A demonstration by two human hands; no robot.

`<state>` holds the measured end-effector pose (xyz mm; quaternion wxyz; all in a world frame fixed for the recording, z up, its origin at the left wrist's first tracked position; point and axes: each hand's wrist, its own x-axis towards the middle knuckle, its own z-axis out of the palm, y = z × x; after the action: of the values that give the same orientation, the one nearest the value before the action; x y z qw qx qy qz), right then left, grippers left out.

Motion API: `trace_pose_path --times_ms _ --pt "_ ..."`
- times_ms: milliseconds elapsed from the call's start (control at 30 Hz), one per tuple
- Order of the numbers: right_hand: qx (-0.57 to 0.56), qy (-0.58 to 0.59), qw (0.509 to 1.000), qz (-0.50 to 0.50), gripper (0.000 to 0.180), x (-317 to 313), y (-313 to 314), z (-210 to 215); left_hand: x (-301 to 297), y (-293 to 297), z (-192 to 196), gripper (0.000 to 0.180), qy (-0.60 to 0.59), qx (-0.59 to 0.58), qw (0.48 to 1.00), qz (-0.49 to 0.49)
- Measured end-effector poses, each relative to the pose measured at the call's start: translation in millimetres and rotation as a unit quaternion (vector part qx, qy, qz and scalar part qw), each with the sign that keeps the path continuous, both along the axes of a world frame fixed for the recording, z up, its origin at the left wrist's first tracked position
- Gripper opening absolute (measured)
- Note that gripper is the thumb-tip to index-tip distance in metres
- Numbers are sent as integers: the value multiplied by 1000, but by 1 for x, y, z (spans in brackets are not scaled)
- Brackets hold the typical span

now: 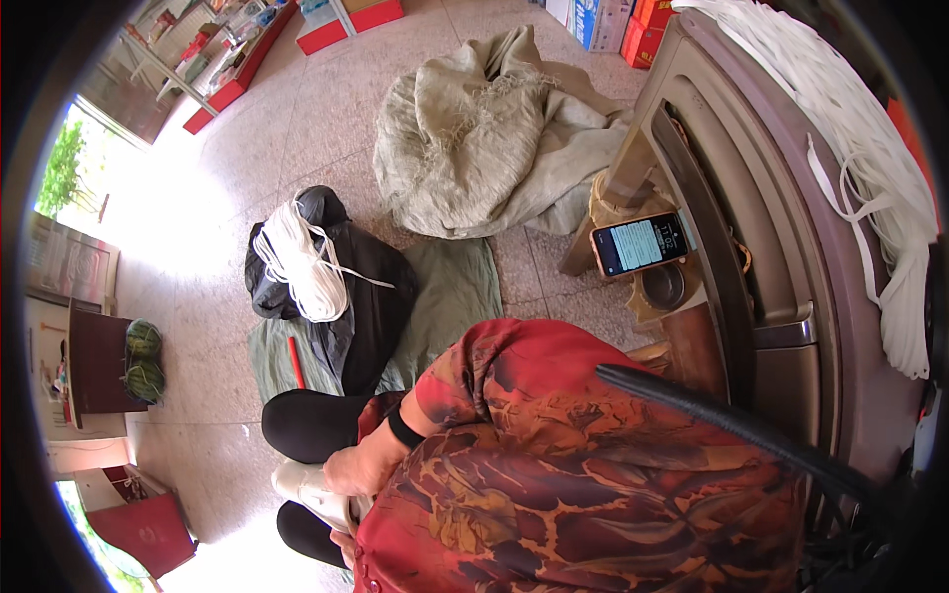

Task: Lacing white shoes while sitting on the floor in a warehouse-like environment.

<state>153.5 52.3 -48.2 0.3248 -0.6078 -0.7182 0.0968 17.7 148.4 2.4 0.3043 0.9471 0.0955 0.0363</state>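
My right hand (353, 471), below a black wristband (403, 429), is bent over a pale cream-white bundle (301, 482) between two rounded black shapes, knees or shoes. The fingers look curled on the bundle, whose kind does not show clearly. Only a small part of my left hand (343, 547) shows at the edge of my patterned red shirt; its fingers are mostly hidden. Beyond lies a hank of white cord (304, 262) on a black plastic bag (374, 296). Close to the black shape rests a thin red stick-like thing (296, 363).
A green cloth (455, 296) lies under the bag, with a large crumpled woven sack (474, 148) behind it. At right, a phone (638, 244) rests on a wooden stand beside a brown cabinet (761, 198) topped with white strapping (840, 109). Two netted melons (144, 361) sit at left.
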Motion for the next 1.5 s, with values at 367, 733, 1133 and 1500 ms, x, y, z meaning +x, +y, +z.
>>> trace_pose_path --times_ms 367,733,1133,1500 --pt "-56 -16 998 18 19 5 -13 5 -16 -7 -1 18 14 -25 997 71" --pt "8 512 826 -236 16 86 -39 -10 -94 34 0 15 -128 29 934 333" --pt "-25 272 743 -611 30 276 10 -251 -88 36 -28 9 -141 77 884 440" --pt "-110 205 721 -652 33 333 8 -277 -82 36 -28 13 -116 80 883 448"
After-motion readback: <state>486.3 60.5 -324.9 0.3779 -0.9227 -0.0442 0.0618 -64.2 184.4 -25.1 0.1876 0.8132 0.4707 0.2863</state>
